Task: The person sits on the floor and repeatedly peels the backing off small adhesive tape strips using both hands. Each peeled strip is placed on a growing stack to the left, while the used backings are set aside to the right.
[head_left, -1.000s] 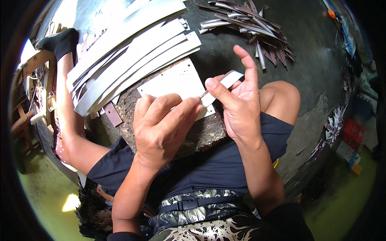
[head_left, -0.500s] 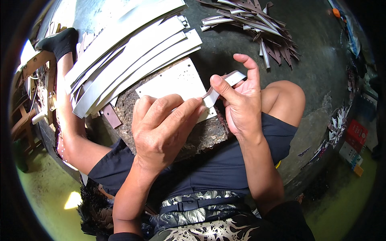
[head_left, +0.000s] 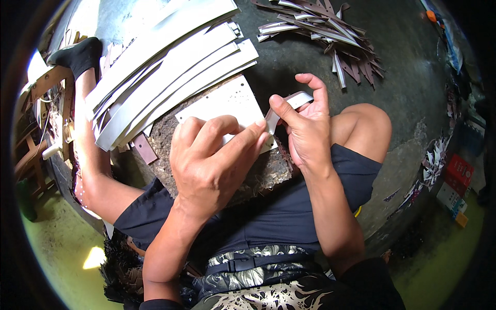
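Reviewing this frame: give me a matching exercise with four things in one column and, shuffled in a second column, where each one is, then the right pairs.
Things:
1. small white strip
2. long white strips
3. pile of dark offcuts
4. white perforated sheet

Places:
A. scattered on the dark floor at the top right
B. pinched between the left hand and the right hand
C. flat on the rough block over the lap
D. stacked at the top left, beside the socked foot

Pairs: 1-B, 2-D, 3-A, 4-C
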`<state>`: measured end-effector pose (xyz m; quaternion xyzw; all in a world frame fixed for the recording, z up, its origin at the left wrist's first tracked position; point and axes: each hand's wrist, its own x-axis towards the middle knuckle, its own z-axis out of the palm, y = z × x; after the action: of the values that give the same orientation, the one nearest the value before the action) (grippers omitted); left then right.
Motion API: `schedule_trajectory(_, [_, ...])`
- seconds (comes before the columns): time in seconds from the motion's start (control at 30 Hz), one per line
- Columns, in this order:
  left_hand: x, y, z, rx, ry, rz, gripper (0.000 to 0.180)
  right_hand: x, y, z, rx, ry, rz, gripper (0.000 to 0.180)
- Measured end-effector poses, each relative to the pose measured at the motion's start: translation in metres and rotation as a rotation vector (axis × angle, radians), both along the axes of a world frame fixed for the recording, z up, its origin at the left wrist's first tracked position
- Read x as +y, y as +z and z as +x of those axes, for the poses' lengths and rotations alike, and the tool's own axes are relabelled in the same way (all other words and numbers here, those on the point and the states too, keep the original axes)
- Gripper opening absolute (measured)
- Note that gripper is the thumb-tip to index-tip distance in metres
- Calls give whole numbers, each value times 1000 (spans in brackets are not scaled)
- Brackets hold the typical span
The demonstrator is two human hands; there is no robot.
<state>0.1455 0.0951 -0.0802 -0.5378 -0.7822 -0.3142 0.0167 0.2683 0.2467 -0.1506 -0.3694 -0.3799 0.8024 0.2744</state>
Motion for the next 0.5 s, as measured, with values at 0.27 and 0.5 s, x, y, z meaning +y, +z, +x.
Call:
schedule_trajectory(0.27, [0,23,-5,-107,-64,15,52,26,54,4,-101,141,467,54])
schedule_trajectory(0.5, [-31,84,-9,-362,-49,-149,63,13,139,5,-12,1003,788,55])
